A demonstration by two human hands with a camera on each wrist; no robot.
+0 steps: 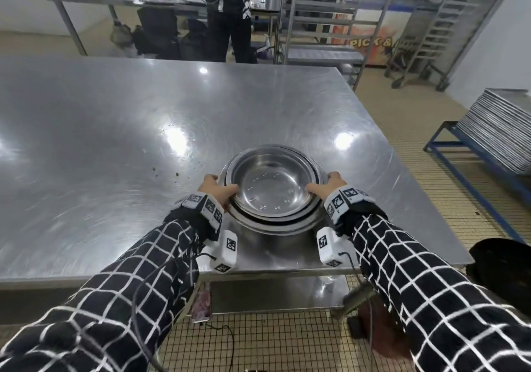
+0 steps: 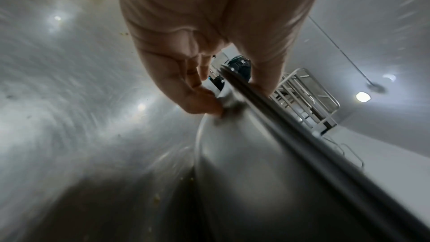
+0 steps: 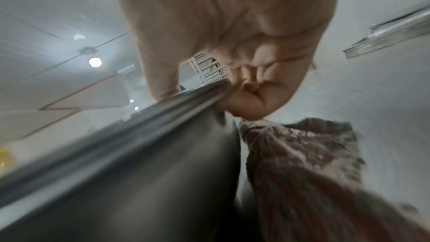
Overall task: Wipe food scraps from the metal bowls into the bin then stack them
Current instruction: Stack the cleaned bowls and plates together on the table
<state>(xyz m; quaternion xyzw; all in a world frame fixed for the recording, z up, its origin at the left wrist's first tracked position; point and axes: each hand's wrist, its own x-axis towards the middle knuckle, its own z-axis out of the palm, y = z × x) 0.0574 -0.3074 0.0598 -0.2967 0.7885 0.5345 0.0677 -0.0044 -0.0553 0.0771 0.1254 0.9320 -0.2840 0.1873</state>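
Observation:
A nested stack of shiny metal bowls (image 1: 273, 187) sits between my hands over the near right part of the steel table (image 1: 115, 141), tilted slightly toward me. The top bowl looks clean inside. My left hand (image 1: 222, 185) grips the stack's left rim, thumb inside and fingers underneath; the left wrist view shows the left hand (image 2: 235, 97) pinching the layered rims (image 2: 279, 117). My right hand (image 1: 323, 183) grips the right rim. Its wrist view shows the right hand (image 3: 204, 97) on the rims (image 3: 151, 115) with a brownish cloth (image 3: 302, 154) held under its fingers.
Small dark food crumbs (image 1: 172, 173) dot the table left of the bowls. A black round bin-like shape (image 1: 502, 271) stands at the table's right front corner. Stacked trays (image 1: 500, 130) rest on a blue stand at right. A person (image 1: 227, 12) and racks (image 1: 330, 12) are beyond the table.

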